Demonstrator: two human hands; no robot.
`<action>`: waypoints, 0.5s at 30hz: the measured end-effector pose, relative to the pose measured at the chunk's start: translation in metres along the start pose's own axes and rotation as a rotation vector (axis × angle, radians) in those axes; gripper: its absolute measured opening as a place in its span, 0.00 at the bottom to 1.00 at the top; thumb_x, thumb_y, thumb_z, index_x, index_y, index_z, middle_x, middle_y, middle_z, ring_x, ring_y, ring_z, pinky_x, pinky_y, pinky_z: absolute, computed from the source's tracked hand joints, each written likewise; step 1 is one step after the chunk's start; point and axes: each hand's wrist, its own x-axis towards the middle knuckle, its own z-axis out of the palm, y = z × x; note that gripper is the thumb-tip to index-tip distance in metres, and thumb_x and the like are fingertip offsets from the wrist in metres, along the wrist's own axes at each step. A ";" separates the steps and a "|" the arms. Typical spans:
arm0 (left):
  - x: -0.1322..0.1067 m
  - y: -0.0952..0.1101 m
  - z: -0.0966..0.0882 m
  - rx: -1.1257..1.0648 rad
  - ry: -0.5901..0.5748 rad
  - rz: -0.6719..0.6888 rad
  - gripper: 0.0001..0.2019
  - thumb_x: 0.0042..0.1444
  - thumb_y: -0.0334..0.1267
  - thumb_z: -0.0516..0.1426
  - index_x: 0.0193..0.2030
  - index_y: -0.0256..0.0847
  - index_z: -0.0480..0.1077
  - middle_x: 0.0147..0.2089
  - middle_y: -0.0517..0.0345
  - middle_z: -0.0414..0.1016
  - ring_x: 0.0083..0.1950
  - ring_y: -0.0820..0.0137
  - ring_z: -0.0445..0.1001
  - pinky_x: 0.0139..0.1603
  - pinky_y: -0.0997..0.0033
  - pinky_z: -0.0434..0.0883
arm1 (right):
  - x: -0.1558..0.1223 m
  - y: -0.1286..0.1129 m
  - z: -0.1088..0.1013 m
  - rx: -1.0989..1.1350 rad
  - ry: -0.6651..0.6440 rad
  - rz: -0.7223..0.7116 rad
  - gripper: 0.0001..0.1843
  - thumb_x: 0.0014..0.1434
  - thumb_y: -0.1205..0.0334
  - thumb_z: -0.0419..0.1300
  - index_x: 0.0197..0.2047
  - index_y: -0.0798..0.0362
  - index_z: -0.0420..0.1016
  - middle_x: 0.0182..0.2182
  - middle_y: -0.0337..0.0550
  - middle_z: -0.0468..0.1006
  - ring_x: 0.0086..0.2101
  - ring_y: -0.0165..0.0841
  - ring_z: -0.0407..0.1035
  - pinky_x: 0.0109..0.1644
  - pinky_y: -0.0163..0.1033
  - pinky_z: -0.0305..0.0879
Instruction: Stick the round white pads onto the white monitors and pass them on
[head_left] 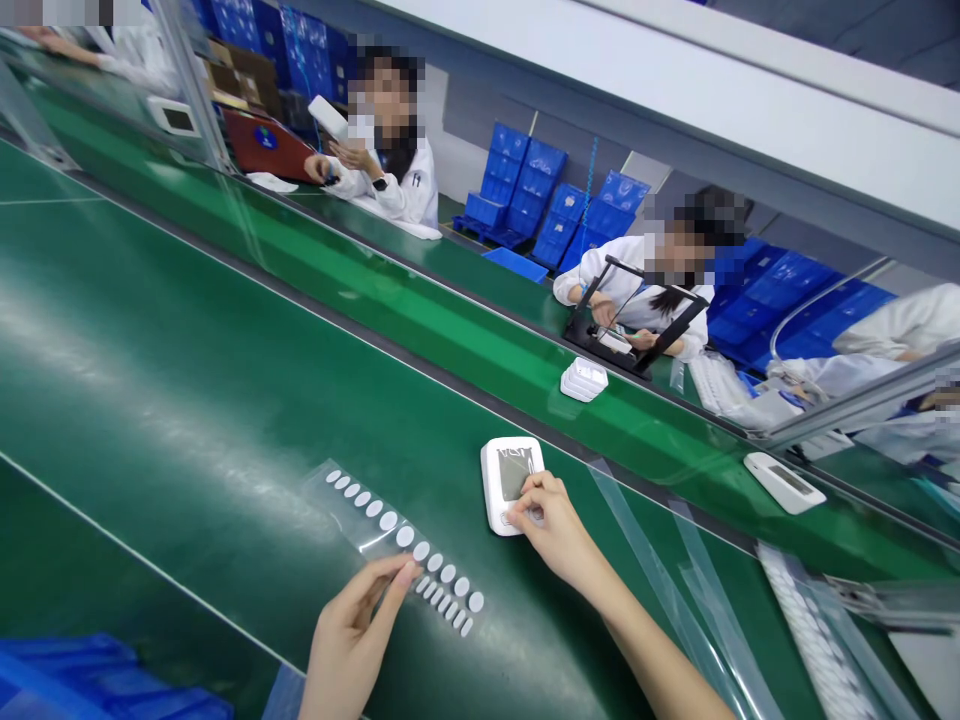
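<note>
A small white device with a grey screen (509,480) lies on the green belt (187,380). My right hand (551,520) rests on its lower right corner, fingertips curled and pressed together on the device's face. A clear sheet carrying several white round stickers (390,535) lies to the left. My left hand (356,625) reaches to the sheet, index finger stretched out and touching its lower edge near the small stickers; nothing is held in it.
Clear film strips (675,590) lie on the belt at right. Across a transparent divider sit other people in white coats; one works at a black frame (634,335). A white stack (583,379), another white device (784,482) and blue crates (540,195) are beyond.
</note>
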 end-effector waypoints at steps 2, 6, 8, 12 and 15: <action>0.001 0.001 0.000 0.002 0.005 -0.004 0.17 0.47 0.52 0.64 0.32 0.39 0.78 0.35 0.51 0.82 0.39 0.59 0.82 0.45 0.69 0.78 | 0.000 0.000 0.000 -0.003 -0.003 0.000 0.07 0.54 0.67 0.61 0.25 0.51 0.73 0.40 0.44 0.68 0.43 0.41 0.63 0.49 0.49 0.61; 0.001 0.004 0.001 0.006 0.017 -0.021 0.19 0.45 0.55 0.64 0.31 0.39 0.78 0.34 0.50 0.82 0.39 0.57 0.82 0.45 0.68 0.78 | 0.001 0.001 -0.001 0.002 -0.001 -0.004 0.07 0.54 0.67 0.62 0.25 0.50 0.74 0.39 0.44 0.68 0.43 0.41 0.63 0.49 0.49 0.61; 0.000 0.005 0.000 0.007 0.018 -0.024 0.19 0.45 0.55 0.64 0.31 0.39 0.78 0.34 0.50 0.82 0.39 0.57 0.82 0.45 0.67 0.78 | 0.001 0.001 0.000 0.002 0.001 -0.008 0.06 0.53 0.67 0.62 0.25 0.50 0.74 0.40 0.44 0.68 0.43 0.41 0.63 0.49 0.49 0.61; 0.000 0.003 0.000 0.007 0.009 -0.016 0.17 0.46 0.53 0.64 0.32 0.39 0.78 0.36 0.51 0.83 0.39 0.58 0.82 0.45 0.68 0.78 | 0.001 0.001 0.001 -0.001 0.001 -0.007 0.06 0.53 0.67 0.62 0.25 0.50 0.74 0.40 0.43 0.69 0.43 0.41 0.63 0.49 0.49 0.61; 0.000 0.002 0.000 -0.003 0.010 -0.005 0.16 0.47 0.51 0.64 0.32 0.39 0.78 0.36 0.51 0.83 0.39 0.58 0.82 0.45 0.69 0.78 | 0.002 0.002 0.001 -0.001 0.006 -0.013 0.06 0.53 0.67 0.62 0.25 0.50 0.74 0.40 0.43 0.69 0.43 0.41 0.63 0.49 0.49 0.61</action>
